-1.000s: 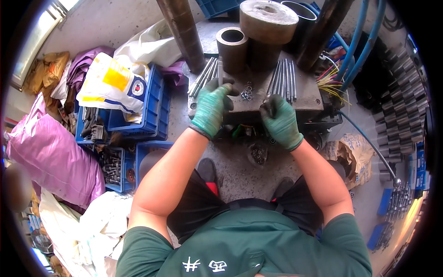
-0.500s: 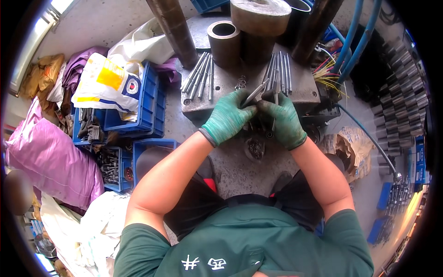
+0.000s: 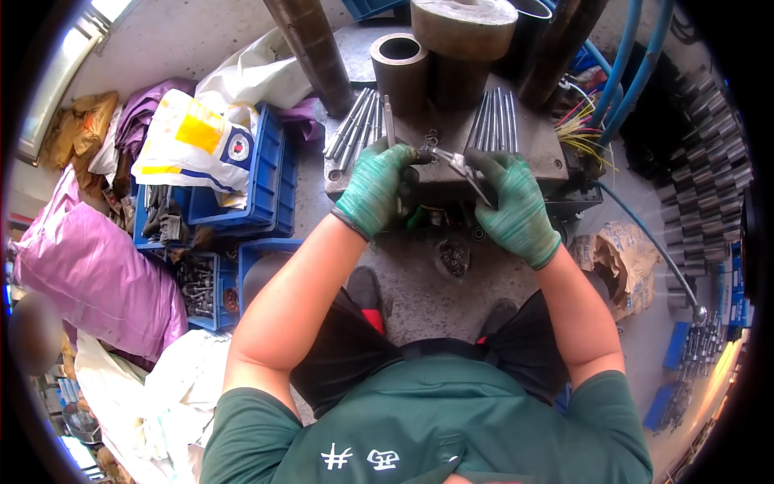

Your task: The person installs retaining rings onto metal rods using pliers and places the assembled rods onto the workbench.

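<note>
My left hand [image 3: 372, 184], in a green knit glove with dark fingertips, is closed around a metal rod [image 3: 389, 121] that stands nearly upright. Its fingertips reach toward some small metal rings [image 3: 433, 140] on the steel block [image 3: 528, 168]. In my right hand [image 3: 518, 202], gloved alike, are slim pliers [image 3: 458, 164] with their jaws pointing left at the rings, close to my left fingertips. Whether the jaws grip a ring is too small to tell. Metal rods lie in two groups on the block, one on the left [image 3: 352, 129] and one on the right [image 3: 494, 123].
A thick steel tube [image 3: 399, 73] and a heavy round block [image 3: 463, 28] stand behind the rods, between two dark columns [image 3: 310, 52]. Below my hands is a bag of small parts [image 3: 453, 258]. Blue crates [image 3: 278, 185] stand left; a blue hose [image 3: 645, 234] runs right.
My hands have moved apart. The rod in my left hand has swung from slanted to nearly upright, and the pliers in my right hand now point left toward the rings.
</note>
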A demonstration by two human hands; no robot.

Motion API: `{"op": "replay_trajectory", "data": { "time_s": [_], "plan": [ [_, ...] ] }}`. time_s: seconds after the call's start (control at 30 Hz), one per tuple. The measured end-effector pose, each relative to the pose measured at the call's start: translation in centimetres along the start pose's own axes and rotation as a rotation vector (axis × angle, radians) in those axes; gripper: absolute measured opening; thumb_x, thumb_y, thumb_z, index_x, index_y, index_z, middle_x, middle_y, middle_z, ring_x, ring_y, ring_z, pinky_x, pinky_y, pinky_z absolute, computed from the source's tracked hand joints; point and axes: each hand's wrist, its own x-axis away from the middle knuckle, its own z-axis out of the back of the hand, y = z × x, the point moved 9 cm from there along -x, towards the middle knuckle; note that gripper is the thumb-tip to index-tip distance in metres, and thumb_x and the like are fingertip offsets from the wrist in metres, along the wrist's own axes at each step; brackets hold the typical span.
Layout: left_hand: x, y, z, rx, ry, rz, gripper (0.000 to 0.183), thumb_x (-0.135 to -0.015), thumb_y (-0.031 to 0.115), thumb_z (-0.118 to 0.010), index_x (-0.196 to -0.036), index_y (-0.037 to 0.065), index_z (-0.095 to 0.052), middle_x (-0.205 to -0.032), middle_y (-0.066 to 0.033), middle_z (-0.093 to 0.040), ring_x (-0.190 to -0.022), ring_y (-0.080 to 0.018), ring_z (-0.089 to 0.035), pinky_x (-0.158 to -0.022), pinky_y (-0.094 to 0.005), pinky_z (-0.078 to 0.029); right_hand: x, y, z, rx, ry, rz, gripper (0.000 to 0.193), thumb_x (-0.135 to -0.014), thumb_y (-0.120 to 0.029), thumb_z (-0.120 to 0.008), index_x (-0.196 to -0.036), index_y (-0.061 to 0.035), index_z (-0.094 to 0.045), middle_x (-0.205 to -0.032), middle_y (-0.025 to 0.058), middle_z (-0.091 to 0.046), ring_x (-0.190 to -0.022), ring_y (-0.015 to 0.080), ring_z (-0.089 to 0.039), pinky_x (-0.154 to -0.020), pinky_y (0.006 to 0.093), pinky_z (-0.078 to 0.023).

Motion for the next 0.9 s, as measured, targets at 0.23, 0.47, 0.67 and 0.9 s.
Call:
{"op": "replay_trajectory", "data": {
  "time_s": [0.23,0.47,0.67,0.9],
  "plan": [
    [0.2,0.1,0.0,-0.054,0.002,-0.022,0.007,-0.098,0.011,-0.06,-0.102,0.006,-0.061,-0.07,-0.0023,-0.058,-0.052,-0.0124,-0.052,-0.046,-0.026,-0.043,0.1,-1.7,0.4,0.204,0.073,0.176,0.061,-0.07,-0.001,-0.072,-0.13,-0.0085,-0.069,-0.113,0.0168,-0.069,-0.103,0.0376,-0.064,-0.092,0.047,-0.053],
    [0.1,-0.2,0.1,-0.051,-0.034,-0.028,0.017,-0.095,0.012,-0.065,-0.109,0.003,-0.061,-0.074,-0.0045,-0.061,-0.057,-0.0127,-0.055,-0.049,-0.0247,-0.042,-0.2,-2.0,0.4,0.196,0.078,0.191,0.058,-0.071,-0.002,-0.072,-0.128,-0.0084,-0.07,-0.11,0.0166,-0.07,-0.101,0.0381,-0.065,-0.09,0.0474,-0.053],
    [0.0,-0.3,0.1,-0.089,-0.047,-0.041,0.014,-0.096,0.012,-0.066,-0.106,0.004,-0.061,-0.074,-0.0034,-0.06,-0.059,-0.0122,-0.057,-0.049,-0.0244,-0.042,-0.1,-2.1,0.4,0.224,0.079,0.211,0.058,-0.072,-0.001,-0.071,-0.129,-0.0091,-0.071,-0.108,0.0161,-0.071,-0.1,0.0378,-0.065,-0.089,0.0474,-0.053],
    [0.7,0.7,-0.6,-0.182,-0.13,-0.064,0.018,-0.099,0.016,-0.061,-0.108,0.002,-0.065,-0.078,-0.0042,-0.062,-0.061,-0.0109,-0.057,-0.051,-0.024,-0.044,-0.2,-0.1,0.2,0.127,-0.016,0.063,0.052,-0.079,-0.001,-0.068,-0.13,-0.0062,-0.07,-0.105,0.0183,-0.07,-0.094,0.0394,-0.067,-0.086,0.0458,-0.055]
  ]
}}
